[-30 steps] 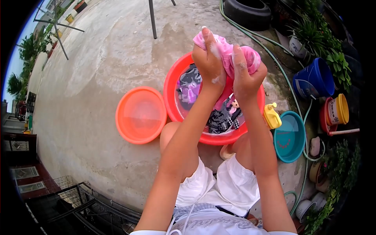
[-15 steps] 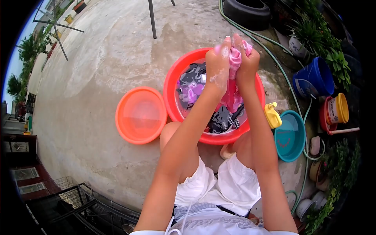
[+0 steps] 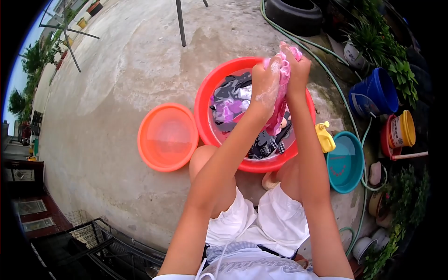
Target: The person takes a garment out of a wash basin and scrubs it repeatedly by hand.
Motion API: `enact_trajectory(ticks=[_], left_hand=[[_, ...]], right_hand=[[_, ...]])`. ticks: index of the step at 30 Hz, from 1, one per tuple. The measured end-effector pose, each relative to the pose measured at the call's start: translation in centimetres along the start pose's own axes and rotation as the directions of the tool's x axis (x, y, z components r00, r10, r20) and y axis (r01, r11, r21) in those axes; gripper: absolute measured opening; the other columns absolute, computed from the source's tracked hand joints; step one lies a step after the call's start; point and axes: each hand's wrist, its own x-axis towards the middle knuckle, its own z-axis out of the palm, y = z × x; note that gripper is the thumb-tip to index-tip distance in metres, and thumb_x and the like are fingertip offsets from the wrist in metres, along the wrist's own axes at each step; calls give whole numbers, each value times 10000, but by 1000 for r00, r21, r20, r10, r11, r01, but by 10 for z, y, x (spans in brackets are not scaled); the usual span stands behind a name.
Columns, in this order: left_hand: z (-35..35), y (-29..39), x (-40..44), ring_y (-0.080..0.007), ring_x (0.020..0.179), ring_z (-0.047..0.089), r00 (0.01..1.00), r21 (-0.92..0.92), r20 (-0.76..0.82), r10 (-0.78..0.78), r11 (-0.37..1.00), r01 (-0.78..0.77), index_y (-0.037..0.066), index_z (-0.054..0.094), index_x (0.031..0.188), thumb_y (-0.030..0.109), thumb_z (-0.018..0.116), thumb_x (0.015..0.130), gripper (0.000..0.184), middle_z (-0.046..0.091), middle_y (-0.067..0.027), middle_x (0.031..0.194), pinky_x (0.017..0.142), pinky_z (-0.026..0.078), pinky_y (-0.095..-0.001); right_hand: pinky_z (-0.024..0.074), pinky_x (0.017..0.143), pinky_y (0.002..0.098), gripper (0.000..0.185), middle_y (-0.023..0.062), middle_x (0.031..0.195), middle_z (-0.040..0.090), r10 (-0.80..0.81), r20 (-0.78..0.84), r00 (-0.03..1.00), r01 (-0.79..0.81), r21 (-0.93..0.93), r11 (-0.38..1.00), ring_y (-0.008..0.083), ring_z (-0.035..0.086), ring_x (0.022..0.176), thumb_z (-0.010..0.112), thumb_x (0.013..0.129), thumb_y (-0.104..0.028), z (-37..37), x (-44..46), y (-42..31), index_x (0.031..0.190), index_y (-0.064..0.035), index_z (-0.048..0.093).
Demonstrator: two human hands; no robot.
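Both hands are raised over the far side of a large red basin (image 3: 204, 112). My left hand (image 3: 266, 83), with suds on its skin, is closed on a wet pink garment (image 3: 283, 86). My right hand (image 3: 297, 77) grips the same cloth close beside it, and the fabric hangs down between the wrists toward the water. Which kind of garment it is, I cannot tell. Below, dark clothes (image 3: 233, 86) and a purple piece (image 3: 226, 111) soak in the basin, with a black-and-white checked cloth (image 3: 268, 148) near its front.
An orange basin (image 3: 169, 163) stands left of the red one. To the right are a yellow bottle (image 3: 325, 136), a teal basin (image 3: 346, 184) holding water, a blue bucket (image 3: 368, 95) and a green hose (image 3: 337, 85). A tyre (image 3: 296, 18) lies at the back.
My left hand has shifted slightly right and down, closer to my right hand. The pink garment is bunched differently, and more of the clothes in the basin show.
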Motion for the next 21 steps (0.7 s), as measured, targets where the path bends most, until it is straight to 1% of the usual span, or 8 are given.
enact_trajectory(ticks=[4,5,8,9,12,13,17,21], left_hand=[[-5,11,5,-57,568,424,992,-114,-57,-110,988,103,55,516,684,200,478,807,194,471,27,631,525,349,-227],[-11,3,12,-71,531,423,1000,-220,-21,-18,975,12,82,484,650,216,499,791,195,457,25,603,496,349,-239],[-32,2,32,-90,498,419,989,-218,14,-149,965,148,108,446,628,253,512,777,219,434,23,582,458,342,-253],[-37,3,43,-111,465,412,976,-303,137,-169,931,204,119,415,624,287,508,773,243,408,26,560,428,339,-279],[-36,-9,39,-114,515,441,990,-334,96,-105,933,131,104,464,673,270,482,792,205,440,16,595,471,363,-291],[-21,-1,23,-109,589,465,996,-326,-3,-85,942,79,74,512,740,243,462,807,188,477,3,652,530,381,-295],[-5,2,1,-66,630,433,1000,62,-9,30,998,-29,36,533,724,187,472,806,183,493,11,701,562,359,-234],[-9,7,5,-67,606,432,996,-117,-53,-73,991,67,49,524,726,196,467,809,178,482,17,670,550,361,-236]], right_hand=[[257,393,254,380,-63,459,373,-18,5,1000,19,-89,996,37,302,453,565,794,-203,8,-16,-15,489,-24,426],[298,394,266,345,-8,428,435,-21,60,998,26,-84,996,72,376,402,576,779,-199,13,-27,-25,507,-12,476],[336,398,293,308,87,432,475,-286,198,938,331,-256,908,167,448,370,593,755,-189,24,-51,-23,523,-3,511],[344,396,323,288,131,452,477,-381,241,893,439,-280,853,247,467,378,605,735,-181,27,-54,-22,530,0,514],[332,398,313,296,127,449,463,-290,173,941,335,-366,868,209,435,369,601,740,-181,25,-43,-21,528,3,505],[302,396,293,330,69,426,436,-256,93,962,272,-296,916,134,369,379,590,755,-190,23,-34,-21,512,-1,472],[268,394,271,364,-17,432,383,-13,33,999,16,-78,997,69,302,430,574,773,-205,4,3,2,496,-14,436],[263,392,269,369,-27,433,368,-11,61,998,17,-109,994,58,297,438,567,779,-211,7,-7,-7,498,-13,432]])
